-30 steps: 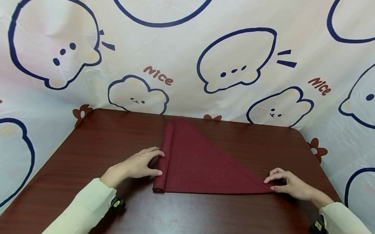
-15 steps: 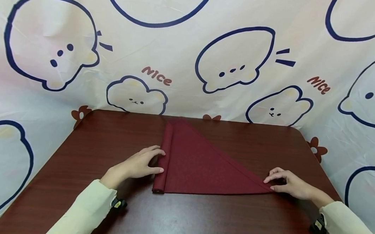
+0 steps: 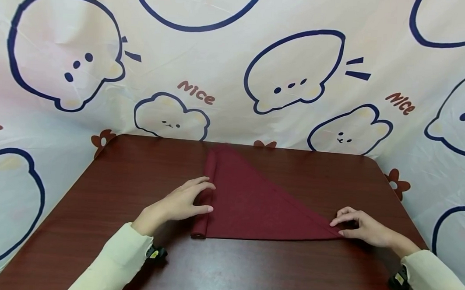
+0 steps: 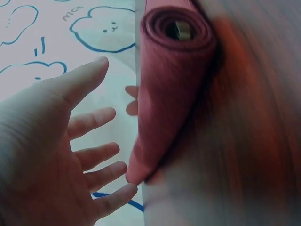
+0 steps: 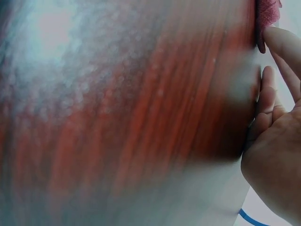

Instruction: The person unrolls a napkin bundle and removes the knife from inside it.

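maroon cloth [image 3: 257, 203] between hands [image 3: 177, 203], rolled edge [image 3: 200, 225] left.

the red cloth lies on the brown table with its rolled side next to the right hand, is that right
Not quite: the rolled side of the red cloth is next to the left hand, not the right hand, as the head view shows. The cloth does lie on the brown table.
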`<state>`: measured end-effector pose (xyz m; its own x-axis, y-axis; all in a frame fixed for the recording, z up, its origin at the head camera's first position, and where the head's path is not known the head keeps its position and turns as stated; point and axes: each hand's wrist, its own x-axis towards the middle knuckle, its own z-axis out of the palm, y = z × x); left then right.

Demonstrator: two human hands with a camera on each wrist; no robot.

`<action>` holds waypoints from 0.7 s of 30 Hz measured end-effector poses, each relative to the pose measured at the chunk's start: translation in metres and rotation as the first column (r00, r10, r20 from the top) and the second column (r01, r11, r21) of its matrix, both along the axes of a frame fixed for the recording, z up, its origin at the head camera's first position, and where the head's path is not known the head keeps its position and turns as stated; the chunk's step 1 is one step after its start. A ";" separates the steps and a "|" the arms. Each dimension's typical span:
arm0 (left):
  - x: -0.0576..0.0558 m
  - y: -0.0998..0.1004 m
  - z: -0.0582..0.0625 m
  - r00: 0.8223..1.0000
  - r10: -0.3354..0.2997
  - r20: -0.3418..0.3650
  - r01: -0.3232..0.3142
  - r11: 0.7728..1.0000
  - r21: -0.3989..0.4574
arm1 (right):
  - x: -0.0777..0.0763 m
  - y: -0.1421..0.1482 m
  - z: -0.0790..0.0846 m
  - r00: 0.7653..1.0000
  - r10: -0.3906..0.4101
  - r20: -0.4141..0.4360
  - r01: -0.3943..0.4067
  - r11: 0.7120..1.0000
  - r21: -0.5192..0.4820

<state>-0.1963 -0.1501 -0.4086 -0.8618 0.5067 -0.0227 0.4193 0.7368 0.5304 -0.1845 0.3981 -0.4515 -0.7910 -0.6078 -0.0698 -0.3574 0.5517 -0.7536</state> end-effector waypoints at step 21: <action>-0.006 0.018 -0.014 0.998 -0.050 -0.039 0.040 0.974 -0.223 | -0.001 0.000 -0.001 1.000 -0.026 -0.001 0.026 0.999 0.026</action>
<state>-0.2023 -0.1321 -0.4224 -0.8408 0.5319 -0.1008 0.4744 0.8136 0.3362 -0.1853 0.3980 -0.4522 -0.8063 -0.5853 -0.0848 -0.3433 0.5800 -0.7388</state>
